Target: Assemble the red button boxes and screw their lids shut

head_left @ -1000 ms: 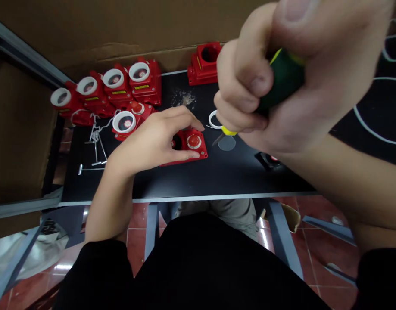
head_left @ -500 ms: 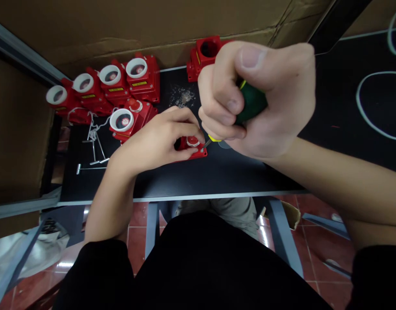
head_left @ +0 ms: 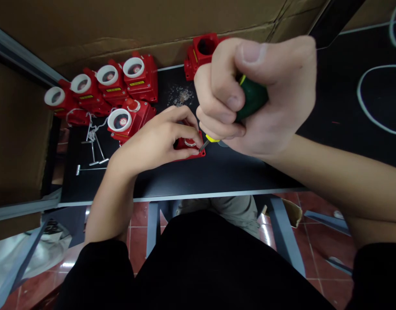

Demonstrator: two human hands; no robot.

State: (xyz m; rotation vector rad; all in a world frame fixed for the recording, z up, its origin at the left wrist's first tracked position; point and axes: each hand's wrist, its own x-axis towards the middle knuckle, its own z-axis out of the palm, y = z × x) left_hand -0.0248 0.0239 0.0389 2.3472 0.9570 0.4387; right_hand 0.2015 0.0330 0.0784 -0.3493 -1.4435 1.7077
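My right hand (head_left: pixel 265 90) is wrapped round a screwdriver (head_left: pixel 252 100) with a dark green handle and a yellow collar. Its shaft slants down to the left, and the tip meets a corner of a small red housing (head_left: pixel 191 156) on the black table. Curled over that housing is my left hand (head_left: pixel 163 140), thumb and fingers closed on it close to the screwdriver tip. Most of the housing is hidden under this hand. Whether a screw sits beneath the tip I cannot tell.
Several red boxes with white rings (head_left: pixel 133 67) stand at the back left; one more ringed box (head_left: pixel 120 120) is nearer. Metal T-shaped rods (head_left: pixel 93 150) lie at the left. Behind are an open red box (head_left: pixel 198 56) and scattered debris (head_left: pixel 181 95). A white cable (head_left: pixel 362 97) loops at right.
The screwdriver tip and my left fingertips now sit closer together at the housing's corner. My right hand keeps its grip and has barely moved; the whole view has shifted slightly.
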